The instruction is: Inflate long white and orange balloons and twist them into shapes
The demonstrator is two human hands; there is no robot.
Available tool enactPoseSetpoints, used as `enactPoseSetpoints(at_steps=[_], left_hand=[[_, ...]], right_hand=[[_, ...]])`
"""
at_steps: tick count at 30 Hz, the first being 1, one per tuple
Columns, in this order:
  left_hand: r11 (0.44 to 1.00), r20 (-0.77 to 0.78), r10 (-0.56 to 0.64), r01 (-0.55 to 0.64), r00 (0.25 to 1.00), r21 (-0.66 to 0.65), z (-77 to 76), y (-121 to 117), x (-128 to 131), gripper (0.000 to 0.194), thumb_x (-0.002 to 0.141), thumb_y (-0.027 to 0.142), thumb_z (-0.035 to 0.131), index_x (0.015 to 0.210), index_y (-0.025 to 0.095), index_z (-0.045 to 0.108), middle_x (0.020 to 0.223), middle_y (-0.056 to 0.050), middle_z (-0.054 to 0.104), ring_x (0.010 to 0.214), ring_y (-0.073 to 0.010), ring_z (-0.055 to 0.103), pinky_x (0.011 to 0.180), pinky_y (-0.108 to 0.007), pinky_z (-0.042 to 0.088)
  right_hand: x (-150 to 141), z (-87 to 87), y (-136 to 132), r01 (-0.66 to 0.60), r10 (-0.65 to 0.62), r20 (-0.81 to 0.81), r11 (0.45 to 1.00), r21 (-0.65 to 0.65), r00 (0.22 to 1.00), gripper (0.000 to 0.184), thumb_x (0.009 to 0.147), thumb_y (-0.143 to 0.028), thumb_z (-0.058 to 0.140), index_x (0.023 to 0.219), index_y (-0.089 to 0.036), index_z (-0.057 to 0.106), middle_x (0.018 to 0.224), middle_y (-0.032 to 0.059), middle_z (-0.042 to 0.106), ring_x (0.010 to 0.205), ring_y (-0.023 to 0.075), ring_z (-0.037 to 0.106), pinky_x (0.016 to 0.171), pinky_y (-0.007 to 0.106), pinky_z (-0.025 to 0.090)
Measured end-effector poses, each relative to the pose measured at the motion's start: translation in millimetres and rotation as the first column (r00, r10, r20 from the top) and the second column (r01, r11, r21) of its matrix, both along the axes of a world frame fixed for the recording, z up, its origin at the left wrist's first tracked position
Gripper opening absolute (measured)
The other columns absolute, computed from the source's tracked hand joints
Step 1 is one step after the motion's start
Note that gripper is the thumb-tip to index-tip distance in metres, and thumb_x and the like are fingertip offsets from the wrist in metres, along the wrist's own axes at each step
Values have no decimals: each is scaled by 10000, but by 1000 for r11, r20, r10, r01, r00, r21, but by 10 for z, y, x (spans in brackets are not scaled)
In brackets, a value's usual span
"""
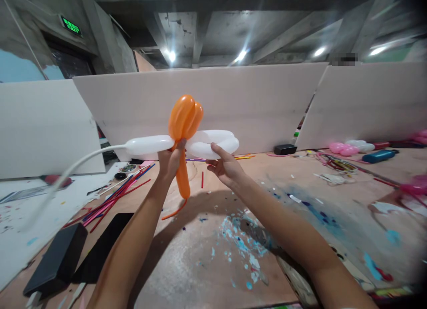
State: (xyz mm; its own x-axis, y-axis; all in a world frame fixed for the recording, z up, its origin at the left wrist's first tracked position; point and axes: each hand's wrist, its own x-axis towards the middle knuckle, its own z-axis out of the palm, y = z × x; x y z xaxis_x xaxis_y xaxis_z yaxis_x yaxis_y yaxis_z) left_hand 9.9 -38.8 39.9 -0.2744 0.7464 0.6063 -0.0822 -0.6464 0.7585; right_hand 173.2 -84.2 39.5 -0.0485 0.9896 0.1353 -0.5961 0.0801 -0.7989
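Note:
My left hand (171,161) is closed round the middle of an orange twisted balloon (185,117). Its rounded lobes stand above the fist, and a long stem runs down to a thin uninflated tip. Crossing at the same joint is a white balloon (150,144). One straight segment with a long limp tail points left; a folded loop sticks out to the right. My right hand (227,166) holds the lower side of that loop, thumb on the front and fingers curled below. The twist itself is mostly hidden behind the left fingers.
Uninflated balloons (116,193) lie in a pile at left, near a black box (58,260). White boards (260,108) stand along the table's back. A blue bottle (380,156) and pink balloons (343,148) lie at right. Paint stains the wooden tabletop (207,255).

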Motion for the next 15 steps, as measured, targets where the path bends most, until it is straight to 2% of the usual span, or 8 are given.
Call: enactPoseSetpoints(at_steps=[2, 5, 9, 11, 15], left_hand=[[999, -44, 1, 1, 999, 33, -24, 14, -14, 391, 720, 517, 741, 815, 162, 606, 607, 12, 602, 510, -136, 585, 503, -256, 484], [995, -86, -85, 90, 993, 52, -46, 3, -46, 409, 757, 534, 707, 922, 171, 616, 662, -1, 643, 562, -158, 626, 554, -277, 516], [967, -56, -253, 254, 966, 2, -58, 12, -79, 405, 755, 526, 714, 886, 145, 670, 791, -59, 701, 742, -208, 680, 703, -321, 547], [927, 9, -373, 373, 928, 22, -53, 29, -89, 372, 742, 469, 748, 925, 151, 687, 901, -68, 720, 865, -221, 681, 811, -340, 540], [796, 83, -600, 604, 795, -30, -48, 59, -108, 334, 716, 401, 787, 909, 139, 714, 957, -84, 731, 1006, -258, 659, 913, -368, 512]], right_hand=[[22, -14, 15, -35, 34, 10, 999, 41, 999, 425, 634, -388, 842, 976, -222, 652, 861, 23, 679, 652, 129, 604, 492, 231, 459], [121, -47, 109, -153, 148, 58, 984, 86, 987, 455, 636, -471, 830, 979, -224, 662, 891, 31, 679, 739, 152, 636, 559, 247, 493], [249, -110, 235, -315, 261, 306, 938, 145, 916, 452, 655, -508, 801, 971, -206, 687, 1056, 83, 679, 880, 190, 639, 689, 294, 522], [266, -144, 261, -340, 224, 445, 919, 198, 867, 436, 683, -488, 786, 1004, -210, 682, 1137, 95, 661, 959, 206, 630, 748, 317, 524], [220, -193, 264, -279, 20, 618, 904, 325, 786, 504, 727, -445, 766, 1156, -226, 616, 1203, 107, 632, 1066, 232, 619, 868, 382, 526]])
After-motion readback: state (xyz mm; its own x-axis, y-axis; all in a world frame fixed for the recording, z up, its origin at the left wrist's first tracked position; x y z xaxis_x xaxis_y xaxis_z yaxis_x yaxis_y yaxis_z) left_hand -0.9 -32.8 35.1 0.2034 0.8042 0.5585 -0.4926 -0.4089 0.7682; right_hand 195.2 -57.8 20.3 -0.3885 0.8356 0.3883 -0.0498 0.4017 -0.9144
